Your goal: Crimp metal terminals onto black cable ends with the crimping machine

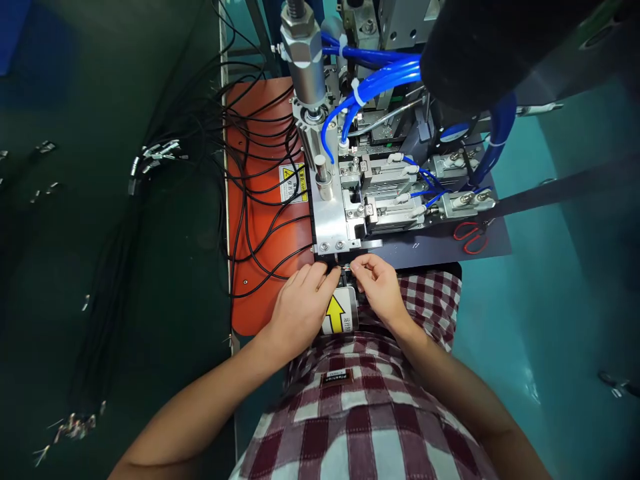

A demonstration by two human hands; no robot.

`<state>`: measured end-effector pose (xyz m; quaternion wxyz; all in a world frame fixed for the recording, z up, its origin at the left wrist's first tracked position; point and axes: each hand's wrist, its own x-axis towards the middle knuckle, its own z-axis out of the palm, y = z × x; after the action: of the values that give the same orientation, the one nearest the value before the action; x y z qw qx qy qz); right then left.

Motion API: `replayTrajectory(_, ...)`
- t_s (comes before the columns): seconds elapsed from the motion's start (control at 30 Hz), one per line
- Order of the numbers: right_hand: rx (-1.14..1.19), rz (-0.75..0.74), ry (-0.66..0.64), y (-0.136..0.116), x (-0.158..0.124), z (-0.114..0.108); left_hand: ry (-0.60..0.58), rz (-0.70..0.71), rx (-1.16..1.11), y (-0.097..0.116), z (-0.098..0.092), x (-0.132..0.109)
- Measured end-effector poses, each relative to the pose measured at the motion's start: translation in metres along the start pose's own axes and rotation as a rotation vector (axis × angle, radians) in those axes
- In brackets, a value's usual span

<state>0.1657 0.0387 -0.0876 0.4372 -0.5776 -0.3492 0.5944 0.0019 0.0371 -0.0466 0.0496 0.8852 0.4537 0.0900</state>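
At the front edge of the machine, my left hand (303,300) is closed with its thumb and fingers on the end of a thin black cable, mostly hidden beneath them. A small metal connector piece (346,268) shows between the fingertips of both hands. My right hand (379,283) pinches that piece from the right with thumb and forefinger. Just above the hands is the machine's silver metal block (331,223). Below them sits a white plate with a yellow arrow (336,313). How the connector joins the cable is too small to tell.
Black cables (260,160) run across an orange-red plate (267,310) on the left. More cables with metal ends (160,153) lie on the dark green table. Blue air hoses (390,73) loop over the machine. Red-handled scissors (470,237) rest on the grey plate at right.
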Motion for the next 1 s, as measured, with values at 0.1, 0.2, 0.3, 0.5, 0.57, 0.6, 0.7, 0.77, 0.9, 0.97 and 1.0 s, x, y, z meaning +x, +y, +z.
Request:
replayTrajectory(0.1, 0.039, 0.061, -0.069, -0.003, 0.002, -0.002, 0.0, 0.005, -0.031, -0.001, 0.0, 0.0)
replayTrajectory(0.2, 0.057, 0.056, -0.083, -0.004, 0.003, -0.003, 0.002, 0.011, -0.044, -0.002, -0.001, 0.001)
replayTrajectory(0.3, 0.079, 0.034, -0.062, -0.002, 0.003, -0.001, 0.008, 0.019, -0.047, -0.003, -0.001, 0.001)
replayTrajectory(0.5, 0.056, -0.015, 0.001, 0.005, -0.001, 0.008, 0.013, 0.036, -0.02, -0.001, 0.0, -0.001)
replayTrajectory(0.57, 0.028, -0.061, 0.024, 0.009, -0.003, 0.011, 0.005, 0.028, 0.011, 0.001, 0.001, -0.001)
replayTrajectory(0.6, 0.029, -0.079, 0.032, 0.011, -0.004, 0.012, 0.002, 0.022, 0.026, 0.003, 0.001, -0.001)
replayTrajectory(0.7, 0.097, -0.073, 0.029, 0.014, -0.003, 0.014, 0.002, 0.009, 0.05, 0.005, 0.003, 0.001)
replayTrajectory(0.77, 0.148, -0.04, 0.012, 0.014, -0.001, 0.014, 0.009, -0.007, 0.036, 0.005, 0.006, 0.002)
replayTrajectory(0.9, 0.167, -0.008, -0.003, 0.011, 0.002, 0.011, 0.034, -0.064, -0.159, -0.002, 0.008, 0.001)
replayTrajectory(0.97, 0.167, -0.011, -0.009, 0.01, 0.002, 0.01, 0.055, -0.091, -0.282, -0.006, 0.007, -0.005)
replayTrajectory(1.0, 0.17, -0.016, -0.014, 0.01, 0.002, 0.01, 0.066, -0.107, -0.314, -0.007, 0.006, -0.01)
